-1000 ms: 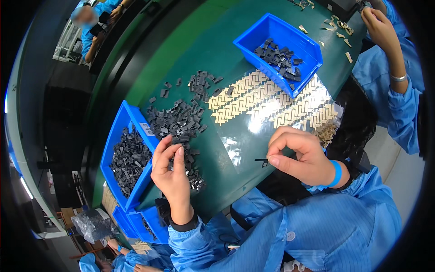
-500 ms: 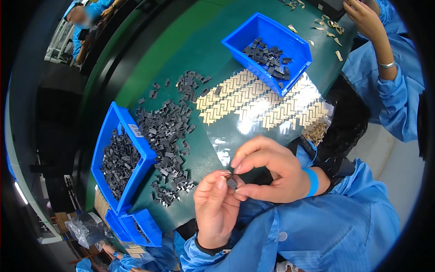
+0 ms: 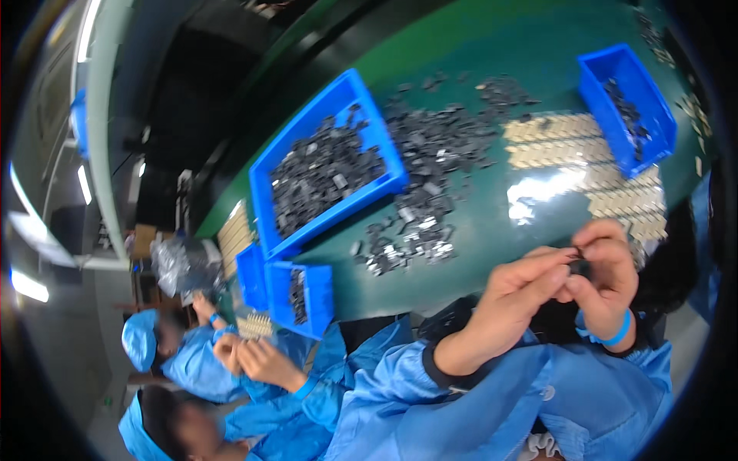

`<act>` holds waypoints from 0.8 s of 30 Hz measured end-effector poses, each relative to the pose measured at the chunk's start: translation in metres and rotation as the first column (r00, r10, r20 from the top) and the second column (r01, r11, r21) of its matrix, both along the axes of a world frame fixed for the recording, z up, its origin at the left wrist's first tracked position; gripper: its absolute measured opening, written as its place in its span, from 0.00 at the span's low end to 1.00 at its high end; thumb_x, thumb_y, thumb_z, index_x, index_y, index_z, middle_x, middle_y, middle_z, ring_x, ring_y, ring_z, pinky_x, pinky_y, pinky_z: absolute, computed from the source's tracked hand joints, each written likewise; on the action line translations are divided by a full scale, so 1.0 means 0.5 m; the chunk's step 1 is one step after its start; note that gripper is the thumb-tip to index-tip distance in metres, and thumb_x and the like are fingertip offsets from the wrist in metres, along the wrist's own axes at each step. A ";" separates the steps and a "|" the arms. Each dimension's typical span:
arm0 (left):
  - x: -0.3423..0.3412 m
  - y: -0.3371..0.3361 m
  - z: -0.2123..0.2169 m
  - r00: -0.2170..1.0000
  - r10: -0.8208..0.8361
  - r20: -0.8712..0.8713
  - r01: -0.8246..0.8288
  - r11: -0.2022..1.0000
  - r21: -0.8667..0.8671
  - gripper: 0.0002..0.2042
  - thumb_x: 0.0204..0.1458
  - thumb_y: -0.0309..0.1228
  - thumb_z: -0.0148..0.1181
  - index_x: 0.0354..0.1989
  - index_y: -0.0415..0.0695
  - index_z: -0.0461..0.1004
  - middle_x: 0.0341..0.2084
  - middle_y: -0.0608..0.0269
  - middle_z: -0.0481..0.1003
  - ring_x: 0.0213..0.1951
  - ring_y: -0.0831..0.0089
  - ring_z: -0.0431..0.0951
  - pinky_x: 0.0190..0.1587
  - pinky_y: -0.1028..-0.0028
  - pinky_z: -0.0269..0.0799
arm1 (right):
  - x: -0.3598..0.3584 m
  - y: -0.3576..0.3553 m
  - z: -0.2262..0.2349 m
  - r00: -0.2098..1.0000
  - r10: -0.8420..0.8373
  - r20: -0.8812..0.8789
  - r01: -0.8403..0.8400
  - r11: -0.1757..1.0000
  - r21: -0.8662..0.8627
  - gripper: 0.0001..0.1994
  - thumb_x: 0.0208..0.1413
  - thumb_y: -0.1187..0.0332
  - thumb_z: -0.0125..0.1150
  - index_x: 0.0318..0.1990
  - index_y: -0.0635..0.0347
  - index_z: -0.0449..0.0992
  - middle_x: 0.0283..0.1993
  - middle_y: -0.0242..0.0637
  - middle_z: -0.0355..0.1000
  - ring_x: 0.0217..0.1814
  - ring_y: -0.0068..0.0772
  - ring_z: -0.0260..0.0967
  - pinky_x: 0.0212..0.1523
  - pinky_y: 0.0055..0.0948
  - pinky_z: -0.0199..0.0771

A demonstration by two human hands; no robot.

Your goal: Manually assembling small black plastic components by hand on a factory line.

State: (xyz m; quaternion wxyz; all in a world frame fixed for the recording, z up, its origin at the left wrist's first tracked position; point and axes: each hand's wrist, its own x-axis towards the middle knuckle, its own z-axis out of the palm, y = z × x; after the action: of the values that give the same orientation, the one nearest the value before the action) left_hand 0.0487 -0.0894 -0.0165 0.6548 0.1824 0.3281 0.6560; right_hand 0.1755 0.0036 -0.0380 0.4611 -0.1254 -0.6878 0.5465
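In front of my body, both hands meet around a small dark block-shaped part (image 3: 580, 266). My left hand (image 3: 509, 301) pinches at it from the left with thumb and forefinger. My right hand (image 3: 609, 275), with a blue band at the wrist, has its fingers curled round the other side. Fingertips hide much of the part, and blur hides its detail. Past the hands lies a sheet with rows of tan adhesive strips (image 3: 557, 154). Left of that sheet, a loose heap of similar black parts (image 3: 442, 146) spreads over the green table.
A large blue bin (image 3: 269, 250) full of black parts stands left of the heap. Another blue bin (image 3: 663, 123) rests at the far right. Smaller blue bins (image 3: 319, 288) sit by two co-workers in blue caps at the lower left. One co-worker's hands (image 3: 261, 361) are close by.
The view has swung to the left, so the bins, heap and hands appear farther right and the co-workers show more fully. Both hands still hold the small part.
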 end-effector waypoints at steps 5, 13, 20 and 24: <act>-0.006 0.000 -0.031 1.000 -0.022 -0.013 0.023 0.998 0.054 0.14 0.56 0.24 0.50 0.51 0.35 0.68 0.40 0.60 0.71 0.38 0.77 0.71 0.42 0.78 0.69 | 0.000 -0.002 -0.011 0.999 0.035 0.025 -0.035 0.999 -0.009 0.16 0.47 0.70 0.63 0.41 0.61 0.65 0.45 0.47 0.60 0.41 0.31 0.58 0.44 0.28 0.61; -0.024 -0.013 0.015 0.939 0.275 -0.205 -0.296 0.951 -0.084 0.10 0.55 0.23 0.50 0.44 0.32 0.72 0.30 0.55 0.76 0.30 0.73 0.75 0.36 0.75 0.73 | -0.026 -0.012 0.011 0.951 0.109 -0.291 -0.233 0.869 -0.437 0.08 0.51 0.77 0.57 0.38 0.68 0.68 0.46 0.44 0.61 0.46 0.29 0.63 0.48 0.27 0.65; -0.019 -0.017 0.013 0.958 0.252 -0.138 -0.262 0.964 -0.054 0.11 0.53 0.20 0.51 0.45 0.32 0.71 0.37 0.51 0.74 0.36 0.66 0.76 0.42 0.72 0.73 | -0.035 -0.029 0.014 0.941 0.085 -0.329 -0.286 0.722 -0.630 0.02 0.52 0.81 0.53 0.34 0.69 0.70 0.45 0.41 0.61 0.42 0.23 0.66 0.44 0.23 0.69; -0.011 -0.018 0.002 0.900 0.287 -0.329 -0.299 0.954 0.014 0.13 0.50 0.16 0.54 0.45 0.32 0.72 0.42 0.48 0.72 0.37 0.66 0.76 0.43 0.71 0.73 | -0.033 -0.030 0.010 0.944 0.077 -0.321 -0.278 0.710 -0.647 0.02 0.52 0.81 0.54 0.33 0.69 0.70 0.45 0.41 0.62 0.40 0.23 0.66 0.41 0.22 0.72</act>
State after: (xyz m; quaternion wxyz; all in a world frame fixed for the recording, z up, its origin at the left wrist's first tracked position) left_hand 0.0431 -0.0986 -0.0153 0.4882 0.2252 0.4678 0.7016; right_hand 0.1590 -0.0116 -0.0331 0.4162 -0.1435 -0.3770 0.8149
